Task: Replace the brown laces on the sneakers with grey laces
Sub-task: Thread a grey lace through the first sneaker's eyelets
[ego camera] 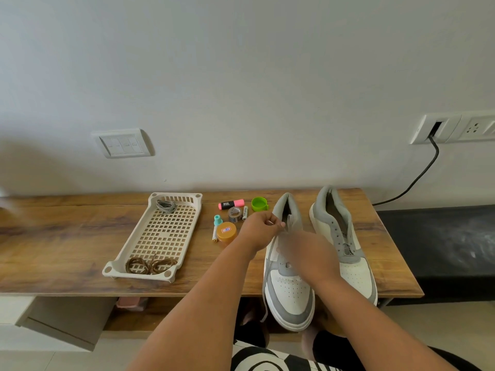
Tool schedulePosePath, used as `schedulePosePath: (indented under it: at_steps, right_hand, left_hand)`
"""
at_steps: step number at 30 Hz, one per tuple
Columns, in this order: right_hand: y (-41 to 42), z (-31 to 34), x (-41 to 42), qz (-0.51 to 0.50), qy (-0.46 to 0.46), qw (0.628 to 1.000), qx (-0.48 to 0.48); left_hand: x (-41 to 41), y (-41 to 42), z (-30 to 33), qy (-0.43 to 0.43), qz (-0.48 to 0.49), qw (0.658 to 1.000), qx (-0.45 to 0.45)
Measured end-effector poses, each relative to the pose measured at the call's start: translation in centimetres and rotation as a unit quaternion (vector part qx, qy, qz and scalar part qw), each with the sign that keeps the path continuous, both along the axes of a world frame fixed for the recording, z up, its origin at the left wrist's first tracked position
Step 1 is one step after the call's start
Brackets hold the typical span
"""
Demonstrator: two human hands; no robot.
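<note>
Two white and grey sneakers stand on the wooden table, toes toward me. My left hand (261,230) pinches a grey lace (271,250) over the left sneaker (290,295), and the lace trails down past that sneaker's left side. My right hand (308,254) is blurred and lies over the same sneaker's eyelets, so its grip cannot be made out. The right sneaker (353,271) has no lace. In the cream tray (119,261), brown laces (151,265) lie at the near end and a coiled grey lace (166,206) at the far end.
Between tray and sneakers lie a pink highlighter (231,204), a green cap (259,204), a tape roll (235,214), a battery (244,212), a teal-capped marker (216,227) and an orange-lidded jar (227,231). A black cable (417,178) hangs from the wall socket.
</note>
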State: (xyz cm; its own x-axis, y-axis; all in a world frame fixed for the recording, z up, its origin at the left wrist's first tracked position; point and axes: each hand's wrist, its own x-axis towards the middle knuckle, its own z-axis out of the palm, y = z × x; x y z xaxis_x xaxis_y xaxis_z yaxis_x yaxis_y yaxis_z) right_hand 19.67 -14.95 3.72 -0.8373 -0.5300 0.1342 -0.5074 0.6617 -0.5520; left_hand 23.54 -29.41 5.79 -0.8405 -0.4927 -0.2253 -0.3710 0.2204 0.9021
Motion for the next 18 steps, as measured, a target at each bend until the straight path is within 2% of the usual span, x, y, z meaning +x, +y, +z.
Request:
schedulePosePath:
  at_steps: [2, 11, 16, 18]
  right_hand:
    - [-0.03, -0.01, 0.00, 0.000, -0.004, 1.000, -0.004]
    - [-0.47, -0.01, 0.07, -0.011, -0.007, 1.000, -0.022]
    - [-0.38, 0.46, 0.06, -0.015, -0.009, 1.000, -0.026]
    - [-0.36, 0.43, 0.09, -0.012, -0.005, 1.000, -0.020]
  left_hand:
    - [0.02, 0.06, -0.13, -0.025, -0.008, 1.000, -0.014]
    - [-0.04, 0.36, 0.38, -0.068, -0.009, 0.997, 0.028]
    - [-0.24, 0.51, 0.51, -0.078, 0.000, 0.997, 0.019]
    - [-0.29, 0.67, 0.53, -0.079, 0.002, 0.997, -0.015]
